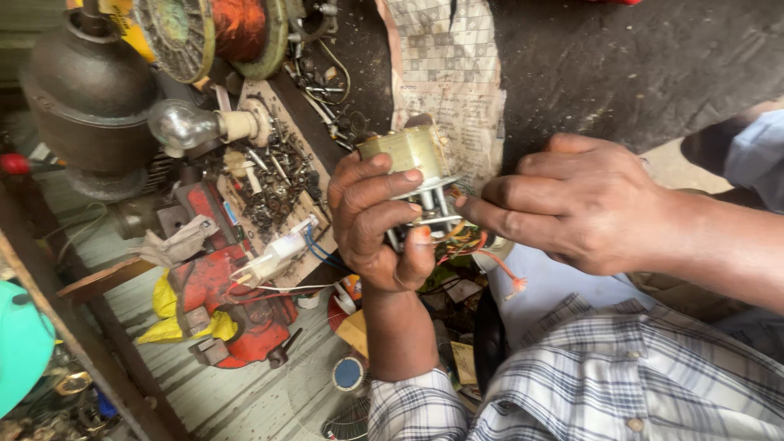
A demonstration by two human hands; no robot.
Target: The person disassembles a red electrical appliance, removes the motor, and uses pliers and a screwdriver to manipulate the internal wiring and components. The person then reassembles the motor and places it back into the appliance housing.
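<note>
Fingers [384, 192] of the left hand [376, 220] grip a small motor [408, 155] held over the cluttered table [204, 384]; the right hand [580, 204] pinches closed at its metal posts, above loose coloured wires [490, 257].

Quick tally: two bare hands, the left hand [377, 220] and the right hand [572, 204], on one small yellowish metal motor unit with coloured wires [412, 175]. There's also one clear glass light bulb [181, 125], one spool of copper wire [220, 31] and one red bench vise [233, 298]. Loose screws, too many to count.
</note>
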